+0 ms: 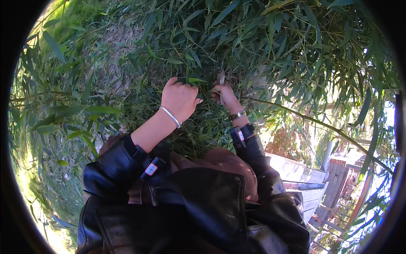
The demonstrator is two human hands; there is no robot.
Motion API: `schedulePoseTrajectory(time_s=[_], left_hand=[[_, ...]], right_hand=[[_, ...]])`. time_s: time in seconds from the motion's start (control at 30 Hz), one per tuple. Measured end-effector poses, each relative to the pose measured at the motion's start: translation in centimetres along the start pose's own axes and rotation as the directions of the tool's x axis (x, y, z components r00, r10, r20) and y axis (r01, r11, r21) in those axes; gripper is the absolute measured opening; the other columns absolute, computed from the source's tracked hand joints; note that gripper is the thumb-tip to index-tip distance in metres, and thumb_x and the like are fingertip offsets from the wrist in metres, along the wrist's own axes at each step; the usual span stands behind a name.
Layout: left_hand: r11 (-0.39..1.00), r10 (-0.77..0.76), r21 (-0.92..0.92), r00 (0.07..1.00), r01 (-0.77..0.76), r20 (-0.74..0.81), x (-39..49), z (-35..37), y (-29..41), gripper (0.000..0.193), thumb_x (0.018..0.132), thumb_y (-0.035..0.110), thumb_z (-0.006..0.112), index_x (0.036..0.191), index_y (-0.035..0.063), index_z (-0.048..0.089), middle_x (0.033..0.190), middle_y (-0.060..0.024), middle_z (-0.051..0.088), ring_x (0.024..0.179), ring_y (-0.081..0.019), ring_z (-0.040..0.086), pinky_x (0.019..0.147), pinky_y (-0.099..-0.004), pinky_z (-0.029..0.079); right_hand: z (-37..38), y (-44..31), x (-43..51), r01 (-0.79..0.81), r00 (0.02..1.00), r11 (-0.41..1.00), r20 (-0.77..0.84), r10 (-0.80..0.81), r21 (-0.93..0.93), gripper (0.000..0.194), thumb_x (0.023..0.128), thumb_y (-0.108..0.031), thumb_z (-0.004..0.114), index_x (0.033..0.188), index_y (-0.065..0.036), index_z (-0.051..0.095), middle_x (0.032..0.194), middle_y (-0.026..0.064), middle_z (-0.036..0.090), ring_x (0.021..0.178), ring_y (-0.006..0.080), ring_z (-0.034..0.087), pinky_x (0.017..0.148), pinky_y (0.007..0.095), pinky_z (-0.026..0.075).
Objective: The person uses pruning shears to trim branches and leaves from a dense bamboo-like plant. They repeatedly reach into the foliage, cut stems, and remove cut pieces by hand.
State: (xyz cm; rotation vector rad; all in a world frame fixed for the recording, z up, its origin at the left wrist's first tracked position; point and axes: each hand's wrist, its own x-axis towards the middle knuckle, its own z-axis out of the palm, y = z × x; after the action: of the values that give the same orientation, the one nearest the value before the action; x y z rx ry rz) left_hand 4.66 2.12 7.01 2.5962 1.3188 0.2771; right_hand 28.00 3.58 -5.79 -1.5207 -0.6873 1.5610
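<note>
My left hand [180, 96], with a silver bangle [170, 116] at the wrist, is over the low bamboo foliage [190, 135]. Its fingers curl downward and away from view, so whether they grip anything is hidden. To its right, my right hand [229, 95] is closed around a pale, dry strip [222, 79], perhaps a bamboo sheath or a dead leaf. That strip sticks up past the fingers toward the shaded stems. A green leaf [196, 80] lies between the two hands. The right wrist bears a gold-coloured band [238, 115].
Dense bamboo leaves [241, 35] hang ahead and overhead. One long thin cane [304, 117] slants from beside my right hand down to the right. Bare soil [117, 47] shows at upper left. Beyond my right arm are a pale wall [291, 168] and brickwork [333, 171].
</note>
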Motion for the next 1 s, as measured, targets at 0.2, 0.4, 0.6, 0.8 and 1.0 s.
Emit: schedulePoseTrajectory(time_s=[0.2,0.4,0.6,0.8,1.0], left_hand=[[1.0,-0.008,0.003,1.0,0.008,-0.008,0.0,-0.2,-0.9,0.025,0.081,0.033,0.072,0.083,0.0086,0.067,0.079,-0.0088,0.068,0.086,-0.0264,0.068,0.099,-0.0438,0.044],[1.0,0.006,-0.014,1.0,-0.006,-0.028,-0.6,-0.4,-1.6,0.025,0.081,0.033,0.072,0.084,0.0087,0.067,0.08,-0.0088,0.068,0.087,-0.027,0.068,0.1,-0.0437,0.044],[0.999,-0.033,-0.017,0.999,0.033,0.0,-0.8,-0.6,-2.7,0.025,0.082,0.033,0.072,0.084,0.0088,0.066,0.08,-0.0091,0.068,0.087,-0.0273,0.068,0.1,-0.0438,0.044],[0.999,-0.017,-0.047,0.999,0.016,-0.028,-0.6,-0.6,-2.5,0.025,0.081,0.034,0.072,0.084,0.0092,0.067,0.079,-0.0087,0.068,0.087,-0.0269,0.068,0.1,-0.0439,0.044],[1.0,-0.008,-0.027,1.0,0.007,-0.019,-0.9,-0.9,-2.2,0.025,0.082,0.034,0.071,0.082,0.0095,0.067,0.078,-0.008,0.068,0.086,-0.0266,0.068,0.1,-0.0445,0.044]], right_hand=[[2.8,3.9,-0.4,0.067,0.991,0.834,-0.06,-0.119,-0.547,0.046,0.074,-0.019,0.067,0.107,0.006,0.049,0.094,0.0234,0.066,0.089,0.0372,0.066,0.078,0.042,0.051],[3.0,3.1,2.2,-0.074,0.893,0.646,-0.339,-0.296,-0.759,0.056,0.074,-0.026,0.068,0.109,0.013,0.046,0.103,0.0387,0.062,0.104,0.0493,0.062,0.093,0.0505,0.049],[2.8,3.8,0.8,0.143,0.977,0.52,0.035,-0.213,-0.842,0.057,0.074,-0.024,0.067,0.117,0.007,0.047,0.112,0.033,0.06,0.107,0.0477,0.059,0.091,0.0504,0.05],[4.0,11.2,-2.4,0.257,0.959,0.41,0.282,0.0,-0.875,0.063,0.072,-0.021,0.071,0.127,0.001,0.049,0.115,0.0273,0.062,0.108,0.0439,0.06,0.093,0.0465,0.049],[1.5,12.4,-3.2,0.123,0.992,0.841,0.039,-0.121,-0.526,0.069,0.077,-0.029,0.077,0.131,0.002,0.047,0.121,0.0221,0.062,0.113,0.0321,0.061,0.095,0.0394,0.046]])
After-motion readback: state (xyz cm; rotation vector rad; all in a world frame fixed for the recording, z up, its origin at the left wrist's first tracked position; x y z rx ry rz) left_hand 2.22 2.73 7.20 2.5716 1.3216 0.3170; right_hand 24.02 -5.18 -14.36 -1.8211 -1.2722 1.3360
